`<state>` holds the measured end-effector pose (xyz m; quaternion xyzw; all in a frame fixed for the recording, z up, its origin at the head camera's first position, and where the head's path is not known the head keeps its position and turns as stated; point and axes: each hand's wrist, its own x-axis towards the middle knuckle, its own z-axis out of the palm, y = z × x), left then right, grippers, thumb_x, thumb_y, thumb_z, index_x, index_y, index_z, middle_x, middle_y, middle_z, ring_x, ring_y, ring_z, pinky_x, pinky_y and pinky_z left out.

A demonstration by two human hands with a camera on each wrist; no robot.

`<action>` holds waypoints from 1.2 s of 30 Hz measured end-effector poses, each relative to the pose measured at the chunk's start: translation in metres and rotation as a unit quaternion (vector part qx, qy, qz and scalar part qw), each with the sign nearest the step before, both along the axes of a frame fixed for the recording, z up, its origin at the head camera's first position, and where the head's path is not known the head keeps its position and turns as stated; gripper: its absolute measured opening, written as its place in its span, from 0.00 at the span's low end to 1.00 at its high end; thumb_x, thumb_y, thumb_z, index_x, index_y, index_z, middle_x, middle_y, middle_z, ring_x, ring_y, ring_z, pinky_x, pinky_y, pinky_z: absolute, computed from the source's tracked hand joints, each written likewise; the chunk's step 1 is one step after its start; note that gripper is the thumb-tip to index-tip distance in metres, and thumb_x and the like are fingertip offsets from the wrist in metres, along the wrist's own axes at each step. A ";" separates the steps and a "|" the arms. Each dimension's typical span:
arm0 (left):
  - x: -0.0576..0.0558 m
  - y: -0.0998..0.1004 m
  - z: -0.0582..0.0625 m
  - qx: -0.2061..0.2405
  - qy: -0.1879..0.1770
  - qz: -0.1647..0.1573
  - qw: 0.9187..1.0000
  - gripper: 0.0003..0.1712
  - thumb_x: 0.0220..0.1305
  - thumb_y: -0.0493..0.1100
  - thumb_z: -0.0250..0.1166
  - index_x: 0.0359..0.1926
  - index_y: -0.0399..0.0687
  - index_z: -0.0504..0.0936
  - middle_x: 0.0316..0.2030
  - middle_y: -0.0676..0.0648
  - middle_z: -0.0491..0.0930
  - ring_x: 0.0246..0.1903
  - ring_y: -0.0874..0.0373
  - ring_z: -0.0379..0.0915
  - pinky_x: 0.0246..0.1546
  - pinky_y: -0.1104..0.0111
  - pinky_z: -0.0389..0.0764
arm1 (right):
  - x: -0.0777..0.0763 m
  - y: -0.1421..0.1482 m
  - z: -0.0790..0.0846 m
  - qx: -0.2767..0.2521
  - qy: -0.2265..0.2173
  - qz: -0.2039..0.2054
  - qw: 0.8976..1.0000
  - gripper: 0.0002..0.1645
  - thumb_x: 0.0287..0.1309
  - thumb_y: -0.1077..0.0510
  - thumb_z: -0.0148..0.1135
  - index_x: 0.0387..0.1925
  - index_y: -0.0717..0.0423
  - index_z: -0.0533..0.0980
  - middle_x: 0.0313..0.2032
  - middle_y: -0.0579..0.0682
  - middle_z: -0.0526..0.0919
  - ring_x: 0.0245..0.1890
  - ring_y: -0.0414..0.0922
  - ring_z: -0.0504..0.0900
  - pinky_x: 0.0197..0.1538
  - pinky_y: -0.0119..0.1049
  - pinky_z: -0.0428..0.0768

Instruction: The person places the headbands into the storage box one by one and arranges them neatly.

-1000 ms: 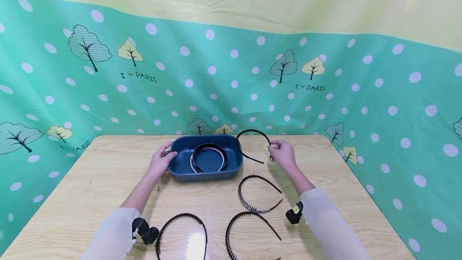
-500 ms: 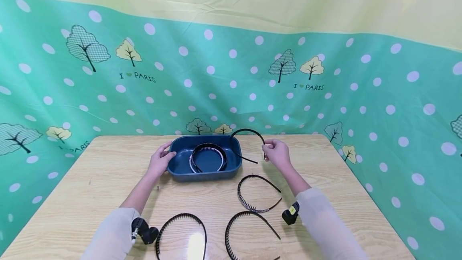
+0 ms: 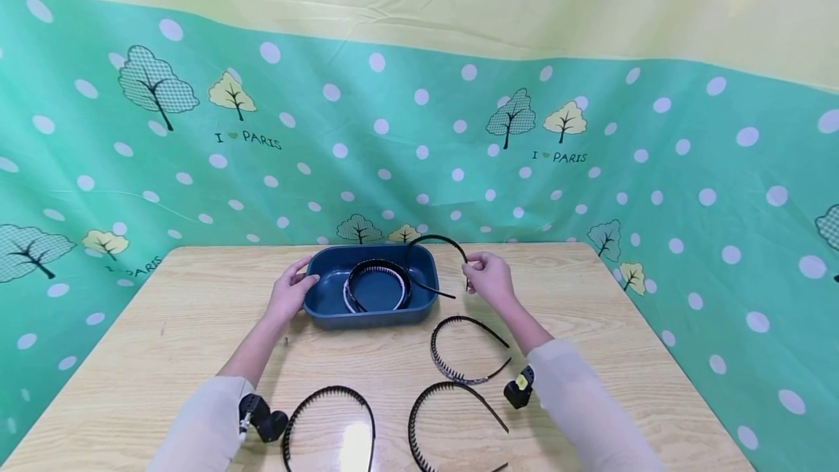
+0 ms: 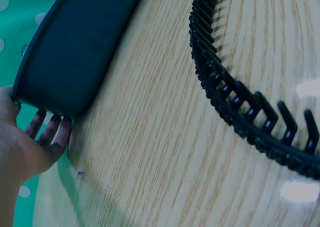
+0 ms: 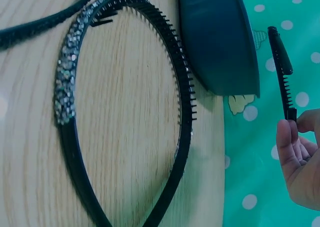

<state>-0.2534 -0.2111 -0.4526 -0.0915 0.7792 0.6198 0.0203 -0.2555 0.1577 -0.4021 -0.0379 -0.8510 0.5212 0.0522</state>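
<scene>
With my right hand (image 3: 490, 279) I pinch one black headband (image 3: 435, 237) near its end; its arc is above the right rim of the blue container (image 3: 373, 321). My left hand (image 3: 288, 296) grips the container's left end. The band looks light and springy, so holding near the tip, away from the teeth, seems suitable.

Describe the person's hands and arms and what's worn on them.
The left hand and right hand wear no gloves. Pale, whitish sleeves end partway along the forearms. A small black device sits at each cuff; the right one bears a yellow patch.
</scene>
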 end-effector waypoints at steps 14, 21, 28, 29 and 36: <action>-0.001 -0.001 0.000 0.000 0.002 0.003 1.000 0.32 0.68 0.47 0.53 0.71 0.57 0.56 0.64 0.34 0.62 0.60 0.40 0.65 0.56 0.53 0.74 | 0.001 -0.020 -0.002 -0.001 0.006 0.017 1.000 0.15 0.57 0.62 0.59 0.47 0.63 0.77 0.23 0.52 0.78 0.14 0.39 0.76 0.23 0.33 0.81; -0.001 -0.001 -0.001 0.001 0.004 0.004 1.000 0.32 0.68 0.46 0.53 0.71 0.56 0.56 0.64 0.33 0.62 0.59 0.40 0.65 0.56 0.53 0.73 | 0.002 -0.031 -0.001 0.000 0.006 0.026 1.000 0.16 0.57 0.62 0.59 0.47 0.63 0.77 0.24 0.55 0.80 0.14 0.40 0.77 0.23 0.33 0.81; -0.001 -0.001 -0.001 0.001 0.004 0.001 1.000 0.32 0.68 0.46 0.53 0.71 0.56 0.56 0.63 0.34 0.63 0.59 0.41 0.66 0.53 0.58 0.76 | 0.001 -0.043 -0.003 -0.004 0.000 0.023 1.000 0.16 0.56 0.62 0.60 0.46 0.63 0.77 0.24 0.52 0.77 0.18 0.47 0.80 0.26 0.39 0.83; -0.001 -0.001 -0.001 0.002 0.004 0.001 1.000 0.32 0.68 0.46 0.53 0.71 0.56 0.56 0.63 0.34 0.63 0.59 0.41 0.66 0.52 0.58 0.77 | 0.001 -0.044 -0.003 -0.005 -0.001 0.023 1.000 0.16 0.56 0.62 0.60 0.47 0.62 0.77 0.24 0.51 0.77 0.19 0.49 0.81 0.28 0.42 0.83; -0.001 0.000 0.000 0.005 -0.002 0.000 1.000 0.32 0.68 0.47 0.53 0.71 0.57 0.56 0.64 0.34 0.62 0.59 0.41 0.66 0.51 0.57 0.77 | 0.002 -0.054 -0.003 -0.001 -0.008 0.020 1.000 0.16 0.56 0.61 0.61 0.47 0.62 0.77 0.24 0.50 0.76 0.19 0.52 0.81 0.34 0.51 0.83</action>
